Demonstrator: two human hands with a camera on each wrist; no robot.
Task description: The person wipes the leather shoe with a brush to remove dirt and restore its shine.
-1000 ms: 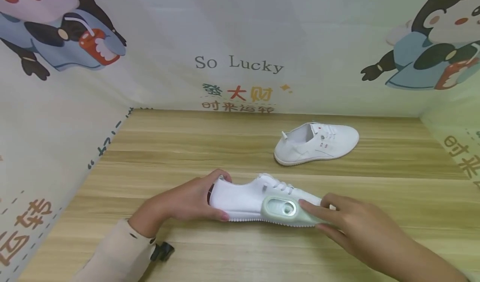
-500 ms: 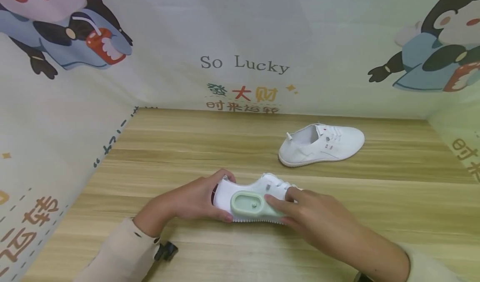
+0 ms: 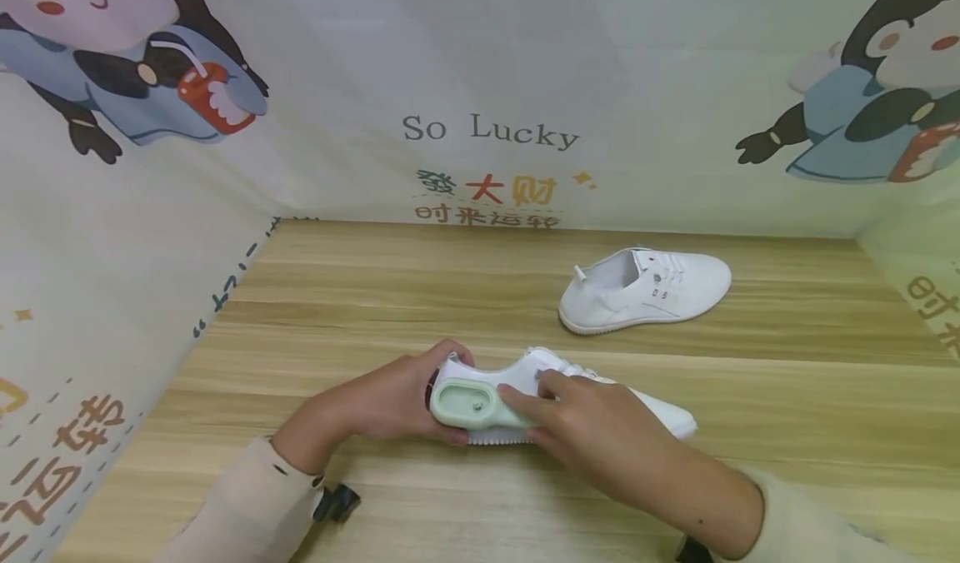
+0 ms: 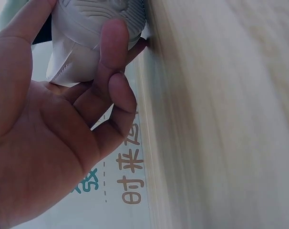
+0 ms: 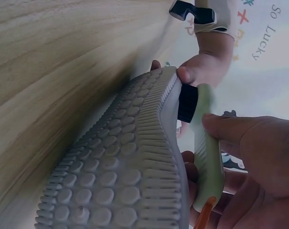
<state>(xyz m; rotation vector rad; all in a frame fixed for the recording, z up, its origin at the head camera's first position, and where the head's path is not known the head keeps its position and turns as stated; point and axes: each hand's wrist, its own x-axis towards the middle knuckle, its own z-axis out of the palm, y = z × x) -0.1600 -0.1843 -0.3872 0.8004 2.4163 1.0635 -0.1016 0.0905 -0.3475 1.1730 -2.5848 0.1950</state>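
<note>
Holding the back of a white shoe [image 3: 517, 381], the left hand [image 3: 390, 396] has its grip closed, with thumb and fingers bent round the heel. The shoe is in the middle, near the person, tipped over so its bumpy sole [image 5: 106, 181] shows in the right wrist view. The right hand [image 3: 592, 417] pinches a green brush [image 3: 482, 406] between thumb and fingers. Black bristles [image 5: 187, 104] touch the shoe's side by the heel. A far shoe [image 3: 660, 296], also white, sits upright on the wooden tabletop [image 3: 375, 296].

Words on the back sheet [image 3: 480, 55] say "So Lucky", with "發大财" and "时来运转" under them. Little marks on the far shoe are too small to read. Writing at the right edge is cut off. The right hand hides part of the near shoe. In the right wrist view, an orange bit [image 5: 206, 212] on the brush's end is cut off too.
</note>
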